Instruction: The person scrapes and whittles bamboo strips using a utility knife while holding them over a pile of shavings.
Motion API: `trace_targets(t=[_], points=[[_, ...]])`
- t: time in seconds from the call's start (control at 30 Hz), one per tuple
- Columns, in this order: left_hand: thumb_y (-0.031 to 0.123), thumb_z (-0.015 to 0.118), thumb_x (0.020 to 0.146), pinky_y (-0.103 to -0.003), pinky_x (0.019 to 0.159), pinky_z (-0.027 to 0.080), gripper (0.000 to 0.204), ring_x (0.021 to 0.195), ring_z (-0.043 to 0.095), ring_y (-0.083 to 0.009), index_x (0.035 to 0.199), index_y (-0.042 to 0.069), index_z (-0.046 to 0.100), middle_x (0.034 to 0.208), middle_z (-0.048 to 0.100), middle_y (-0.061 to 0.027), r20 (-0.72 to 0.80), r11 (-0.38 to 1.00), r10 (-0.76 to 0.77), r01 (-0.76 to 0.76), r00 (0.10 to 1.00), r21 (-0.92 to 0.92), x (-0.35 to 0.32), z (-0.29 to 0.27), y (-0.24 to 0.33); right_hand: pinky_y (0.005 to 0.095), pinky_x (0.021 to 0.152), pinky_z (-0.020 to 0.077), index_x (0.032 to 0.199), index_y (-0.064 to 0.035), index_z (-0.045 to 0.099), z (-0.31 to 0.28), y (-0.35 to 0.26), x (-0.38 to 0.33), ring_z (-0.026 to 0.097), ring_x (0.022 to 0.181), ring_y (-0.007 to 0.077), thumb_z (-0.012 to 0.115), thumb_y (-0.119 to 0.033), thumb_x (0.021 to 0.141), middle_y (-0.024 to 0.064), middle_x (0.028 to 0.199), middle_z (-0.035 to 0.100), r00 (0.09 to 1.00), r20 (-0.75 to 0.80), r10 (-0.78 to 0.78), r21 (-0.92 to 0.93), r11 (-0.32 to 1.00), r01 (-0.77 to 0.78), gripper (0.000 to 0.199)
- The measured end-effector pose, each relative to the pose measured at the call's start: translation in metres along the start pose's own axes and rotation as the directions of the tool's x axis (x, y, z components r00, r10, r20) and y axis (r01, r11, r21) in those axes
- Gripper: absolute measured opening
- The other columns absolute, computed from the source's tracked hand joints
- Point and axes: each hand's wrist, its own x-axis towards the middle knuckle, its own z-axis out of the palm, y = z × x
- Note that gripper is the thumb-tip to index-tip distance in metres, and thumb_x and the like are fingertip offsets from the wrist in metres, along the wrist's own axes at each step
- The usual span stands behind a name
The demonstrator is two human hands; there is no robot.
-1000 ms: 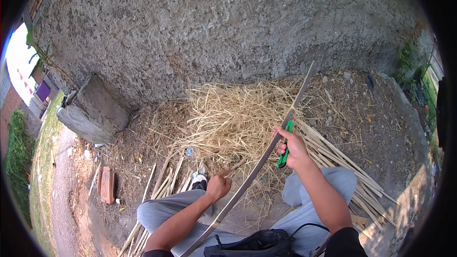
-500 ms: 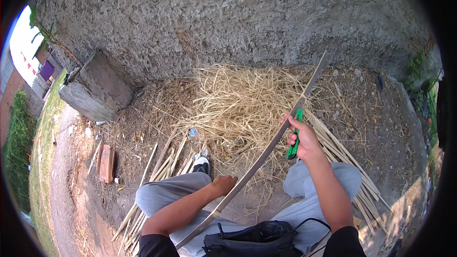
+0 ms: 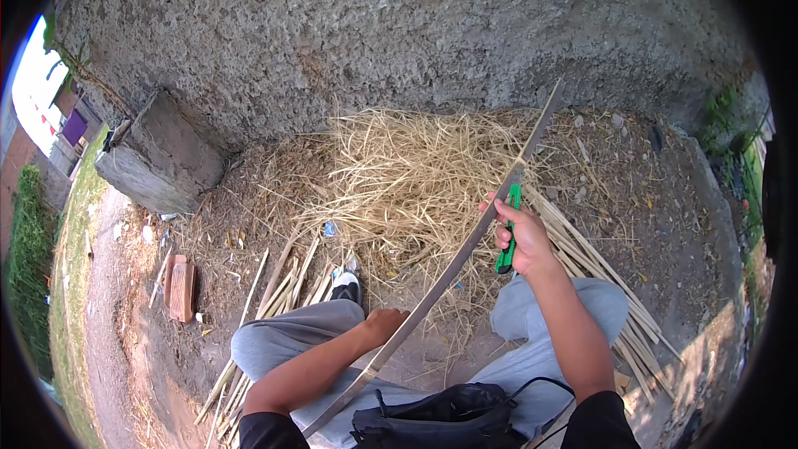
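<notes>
A long bamboo strip [image 3: 457, 262], brown-grey with pale nodes, slants across my lap from lower left to upper right, its far end raised before the wall. My left hand [image 3: 386, 326] is closed at its lower part, with the fingertips mostly hidden. My right hand [image 3: 522, 235] grips a green utility knife [image 3: 505, 251] upright against the palm, while its thumb and forefinger pinch the upper part of the strip. Whether the knife's blade is out, I cannot tell. Below the strip's far half lies a heap of pale shavings [image 3: 416, 175].
Split bamboo strips lie beside both legs, one bundle on the left [image 3: 287, 287] and another on the right [image 3: 582, 249]. A black bag [image 3: 436, 424] rests at my waist. Ahead rises a rough grey wall [image 3: 399, 33]; a concrete block [image 3: 166, 154] and a brick [image 3: 179, 287] are at left.
The view has shifted slightly, so everything sits a little differently in the picture. Both hands keep their hold on the strip, and the knife stays in the right hand.
</notes>
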Motion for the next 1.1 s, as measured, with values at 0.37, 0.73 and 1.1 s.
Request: trace_targets(t=[0.37,0.73,1.1], points=[[0.026,0.059,0.085,-0.047,0.073,0.055,0.025,0.085,0.067,-0.0392,0.102,0.007,0.059,0.087,0.067,-0.0188,0.036,0.997,0.071,-0.072,0.997,0.014,0.008,0.033,-0.025,0.0193,0.045,0.0339,0.119,-0.0086,0.057,0.000,0.000,0.000,0.039,0.051,0.0029,0.057,-0.016,0.096,0.0055,0.104,0.066,1.000,0.005,0.017,0.006,1.000,-0.018,0.024],[0.019,0.067,0.079,-0.043,0.072,0.056,0.021,0.090,0.069,-0.0332,0.093,0.004,0.070,0.092,0.070,-0.0163,0.082,0.993,0.054,-0.062,0.995,0.097,0.010,0.032,-0.018,0.0177,0.042,0.0356,0.097,-0.0087,0.062,0.002,0.003,0.000,0.038,0.048,0.0015,0.064,-0.012,0.092,0.0060,0.094,0.071,0.997,-0.045,-0.061,-0.028,0.998,0.060,0.006],[0.021,0.056,0.085,-0.048,0.066,0.056,0.022,0.079,0.068,-0.0388,0.100,0.003,0.056,0.083,0.068,-0.0189,0.087,0.989,0.094,-0.104,0.992,0.110,0.004,0.024,-0.016,0.0173,0.044,0.0342,0.108,-0.0106,0.061,0.003,0.005,0.004,0.040,0.050,0.0007,0.064,-0.015,0.093,0.0049,0.099,0.069,0.997,-0.037,-0.061,-0.085,0.995,0.058,0.017]])
